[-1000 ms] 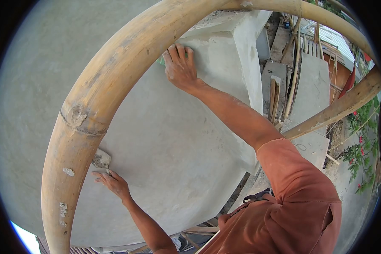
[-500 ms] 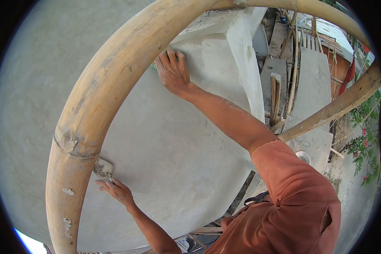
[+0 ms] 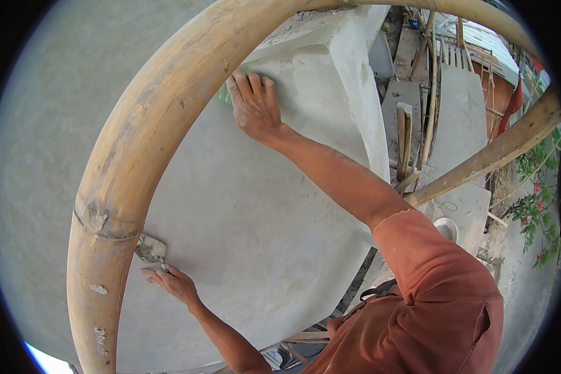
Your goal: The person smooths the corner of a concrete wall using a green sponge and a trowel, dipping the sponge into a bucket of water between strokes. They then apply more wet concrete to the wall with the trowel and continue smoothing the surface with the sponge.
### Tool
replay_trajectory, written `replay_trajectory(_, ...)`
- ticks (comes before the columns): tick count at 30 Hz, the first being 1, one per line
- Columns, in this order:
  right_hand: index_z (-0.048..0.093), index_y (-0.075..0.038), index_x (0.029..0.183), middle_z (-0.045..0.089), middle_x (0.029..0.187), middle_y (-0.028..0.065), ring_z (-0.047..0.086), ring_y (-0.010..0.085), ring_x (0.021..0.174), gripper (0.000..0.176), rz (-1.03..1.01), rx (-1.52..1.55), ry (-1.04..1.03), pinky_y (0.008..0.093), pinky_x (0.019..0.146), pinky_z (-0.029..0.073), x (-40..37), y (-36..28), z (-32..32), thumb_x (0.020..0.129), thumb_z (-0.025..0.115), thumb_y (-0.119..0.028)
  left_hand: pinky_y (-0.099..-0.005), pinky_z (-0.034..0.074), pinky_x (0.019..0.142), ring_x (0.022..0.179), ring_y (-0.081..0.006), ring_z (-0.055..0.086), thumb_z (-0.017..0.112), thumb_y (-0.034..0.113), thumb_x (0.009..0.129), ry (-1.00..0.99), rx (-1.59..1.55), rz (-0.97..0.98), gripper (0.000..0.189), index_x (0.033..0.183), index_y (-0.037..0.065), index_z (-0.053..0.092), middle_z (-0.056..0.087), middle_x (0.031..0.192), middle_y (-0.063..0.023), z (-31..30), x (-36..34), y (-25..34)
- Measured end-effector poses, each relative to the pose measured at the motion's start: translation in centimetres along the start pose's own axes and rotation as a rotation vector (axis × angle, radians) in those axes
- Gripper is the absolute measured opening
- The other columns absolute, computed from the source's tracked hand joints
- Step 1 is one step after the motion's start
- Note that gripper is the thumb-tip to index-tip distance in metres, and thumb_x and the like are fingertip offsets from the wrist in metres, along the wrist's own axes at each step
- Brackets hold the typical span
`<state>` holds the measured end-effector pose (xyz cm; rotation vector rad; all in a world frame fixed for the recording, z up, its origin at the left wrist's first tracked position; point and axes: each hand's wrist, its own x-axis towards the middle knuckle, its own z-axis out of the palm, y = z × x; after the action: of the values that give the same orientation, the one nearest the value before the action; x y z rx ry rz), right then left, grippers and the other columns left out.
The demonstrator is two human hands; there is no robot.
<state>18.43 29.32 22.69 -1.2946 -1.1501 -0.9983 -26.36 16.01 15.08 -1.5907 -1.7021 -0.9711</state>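
My right hand (image 3: 255,106) reaches up to the grey plastered wall (image 3: 249,206), fingers bent over a flat green pad (image 3: 224,93). Only the pad's left edge shows; the rest lies under the hand and behind the bamboo pole. Lower down, a small trowel (image 3: 151,249) with grey mortar on its blade is held in my left hand (image 3: 176,284). Its handle sits between the thumb and fingers, and some fingers stick out to the left. The blade's far end is close to the pole's edge in this view.
A thick bamboo pole (image 3: 131,143) crosses in front of the wall, with another pole (image 3: 492,156) at right. Beyond the raised plaster edge (image 3: 361,87) lie boards (image 3: 455,118), a bucket (image 3: 445,229) and a flowering plant (image 3: 536,199) far below.
More of the green pad shows left of my right hand. My left hand and the trowel stay nearly in place; the whole view has shifted slightly.
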Motion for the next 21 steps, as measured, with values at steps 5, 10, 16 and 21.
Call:
replay_trajectory(5,0.055,0.003,0.132,0.053,0.128,0.0106,0.048,0.028,0.115,0.053,0.017,0.058,-0.096,0.0444,0.096,0.035,-1.8,0.0,0.1,0.081,0.061,-0.012,-0.0698,0.027,0.11,0.143,-0.0609,0.009,0.041,0.02,0.107,0.005,-0.027,0.014,0.042,0.128,-0.016,0.043,0.008,0.164,-0.0255,-0.9,0.0,1.0)
replay_trajectory(10,0.054,0.003,0.133,0.053,0.129,0.0099,0.048,0.0276,0.116,0.055,0.023,0.036,0.054,0.0435,0.096,0.035,-0.1,0.3,-1.3,0.08,0.062,-0.011,-0.0695,0.028,0.11,0.143,-0.0604,0.01,0.041,0.02,0.107,-0.016,-0.042,-0.02,0.038,0.119,-0.015,0.046,0.009,0.164,-0.0248,-0.6,-0.1,0.5)
replay_trajectory(16,0.053,0.002,0.134,0.053,0.13,0.0091,0.047,0.0271,0.116,0.061,0.02,-0.007,0.007,0.0434,0.097,0.035,-1.1,0.3,-0.1,0.076,0.066,-0.01,-0.0682,0.025,0.112,0.142,-0.0629,0.009,0.043,0.016,0.106,0.007,-0.069,-0.009,0.031,0.113,-0.013,0.048,0.01,0.163,-0.027,-0.6,0.1,0.5)
replay_trajectory(21,0.051,0.002,0.136,0.051,0.129,0.0091,0.047,0.0276,0.116,0.065,0.065,0.126,-0.052,0.0425,0.096,0.036,-1.6,0.1,-1.4,0.074,0.066,-0.009,-0.057,0.021,0.119,0.146,-0.0565,0.011,0.039,0.017,0.106,-0.043,-0.047,-0.035,0.044,0.136,-0.015,0.043,0.011,0.164,-0.0248,-0.9,0.2,0.4)
